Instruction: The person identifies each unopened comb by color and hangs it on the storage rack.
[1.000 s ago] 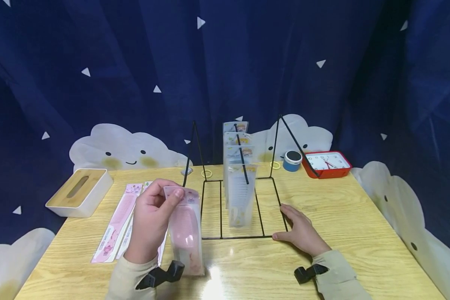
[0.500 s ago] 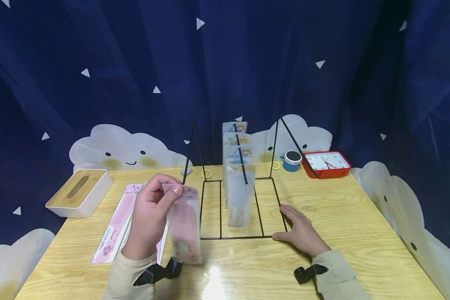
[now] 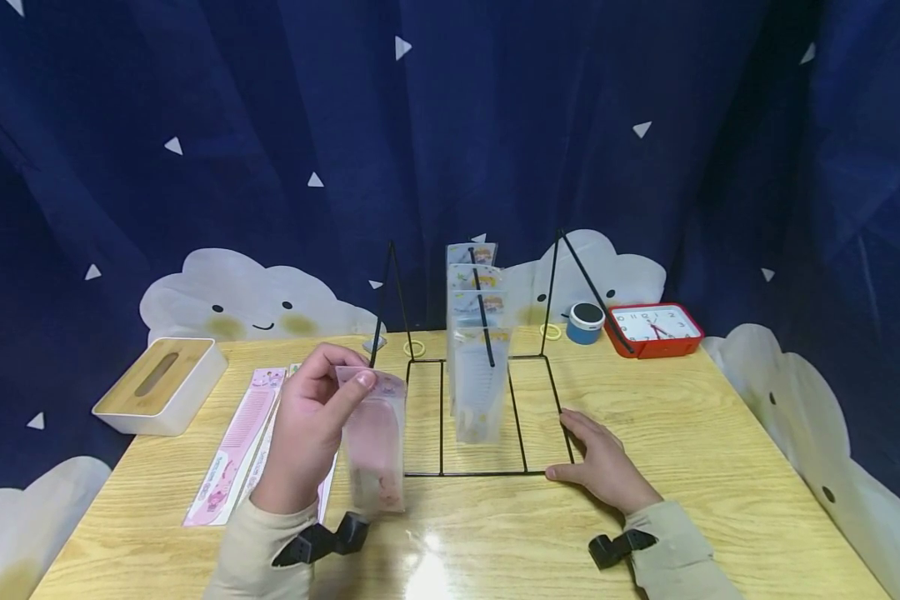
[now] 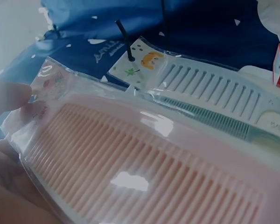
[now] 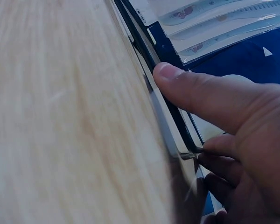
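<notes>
My left hand (image 3: 311, 425) pinches the top of a clear package with a pink comb (image 3: 375, 458), which hangs down from the fingers. The tip of the rack's left rod (image 3: 378, 333) ends at the package's top edge; whether it passes through the hole I cannot tell. On the wire display rack's (image 3: 483, 475) middle rod hang several packaged combs (image 3: 480, 392), pale and bluish-white. In the left wrist view the pink comb (image 4: 144, 154) overlaps one of these. My right hand (image 3: 603, 462) holds the rack's front right base corner, thumb on the front bar and fingers at the side bar.
Several pink packaged combs (image 3: 243, 425) lie flat on the table left of my left hand. Behind them stands a tissue box (image 3: 161, 383). The rack's right rod (image 3: 596, 287) carries nothing. Further back are a blue speaker-like cylinder (image 3: 585, 325), a red clock (image 3: 656, 329) and yellow rings (image 3: 414, 348).
My left hand has lifted slightly, bringing the pink comb's package up and closer to the left rod's tip. The package's lower end has swung away from me. My right hand stays put.
</notes>
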Tool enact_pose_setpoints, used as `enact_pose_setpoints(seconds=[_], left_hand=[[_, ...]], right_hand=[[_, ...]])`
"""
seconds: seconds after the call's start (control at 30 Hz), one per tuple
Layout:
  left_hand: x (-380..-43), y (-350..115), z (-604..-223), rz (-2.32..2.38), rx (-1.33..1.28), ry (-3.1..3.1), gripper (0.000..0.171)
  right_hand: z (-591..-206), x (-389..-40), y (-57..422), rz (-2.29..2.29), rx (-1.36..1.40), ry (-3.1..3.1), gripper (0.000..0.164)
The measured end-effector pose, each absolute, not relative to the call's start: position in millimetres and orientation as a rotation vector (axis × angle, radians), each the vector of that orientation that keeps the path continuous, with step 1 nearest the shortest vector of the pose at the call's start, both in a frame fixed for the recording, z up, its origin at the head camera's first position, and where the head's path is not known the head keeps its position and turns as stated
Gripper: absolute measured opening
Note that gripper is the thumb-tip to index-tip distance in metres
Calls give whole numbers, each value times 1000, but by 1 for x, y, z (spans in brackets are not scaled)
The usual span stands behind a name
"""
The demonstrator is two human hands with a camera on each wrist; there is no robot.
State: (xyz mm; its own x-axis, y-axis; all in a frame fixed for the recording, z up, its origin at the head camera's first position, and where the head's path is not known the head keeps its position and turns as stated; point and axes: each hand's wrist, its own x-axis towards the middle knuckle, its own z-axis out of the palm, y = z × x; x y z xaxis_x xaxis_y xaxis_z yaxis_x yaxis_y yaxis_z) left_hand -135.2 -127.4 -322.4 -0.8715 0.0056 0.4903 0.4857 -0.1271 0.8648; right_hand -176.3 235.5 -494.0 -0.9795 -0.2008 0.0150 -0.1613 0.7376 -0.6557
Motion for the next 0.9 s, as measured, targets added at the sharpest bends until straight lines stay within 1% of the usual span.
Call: enact_pose_setpoints(seconds=[0.17,0.3,0.4,0.53,0.67,0.9], left_hand=[[-133,-126,-323,-2027,-517,-1849,4],[-132,-126,-322,-1994,-480,-1901,8],[-133,-128,-321,-1983,-472,-1933,3],[-135,-131,-322,-1989,-498,-1936,3],[-135,-135,-323,-2006,-538,-1910,10],[-139,-138,-326,-2004,-588,-1917,11]], right_hand=[[-493,-176,235,-1078,-291,2870,98],[-492,-176,235,-1089,-282,2859,97],[-492,-177,235,-1096,-276,2849,96],[-493,-177,235,-1094,-275,2846,96],[-493,-177,236,-1093,-279,2846,96],[-492,-176,236,-1100,-283,2845,96]])
